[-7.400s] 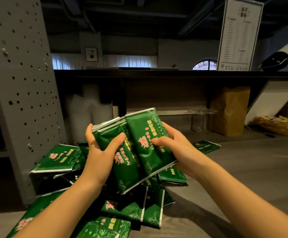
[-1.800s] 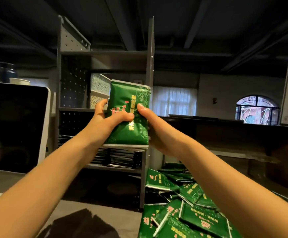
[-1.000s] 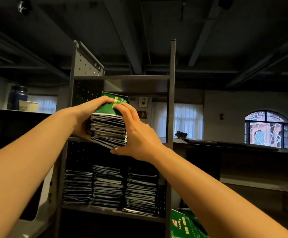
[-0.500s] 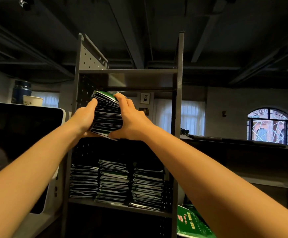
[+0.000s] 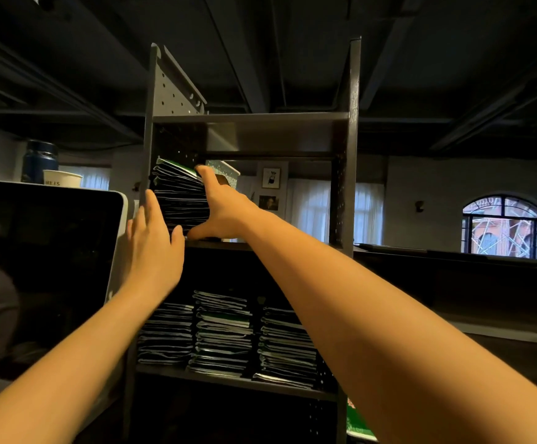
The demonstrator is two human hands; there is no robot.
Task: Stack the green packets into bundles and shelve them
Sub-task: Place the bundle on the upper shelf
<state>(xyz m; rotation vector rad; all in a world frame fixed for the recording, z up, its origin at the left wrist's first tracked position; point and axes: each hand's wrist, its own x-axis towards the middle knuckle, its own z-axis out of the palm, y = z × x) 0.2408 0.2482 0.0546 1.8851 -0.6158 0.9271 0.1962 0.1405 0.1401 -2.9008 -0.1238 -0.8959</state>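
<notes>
Head view: right hand (image 5: 228,209) splayed, pressing bundle (image 5: 177,197) on shelf (image 5: 211,244); left hand (image 5: 153,248) flat beside it.

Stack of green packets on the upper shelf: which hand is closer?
Right. The right hand rests flat against the right side of the green packet stack, thumb at its base. The left hand is open in front of its lower left, apparently not touching.

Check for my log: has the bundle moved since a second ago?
Yes: the bundle went from in front of the rack onto its upper shelf, by the left post.
</notes>
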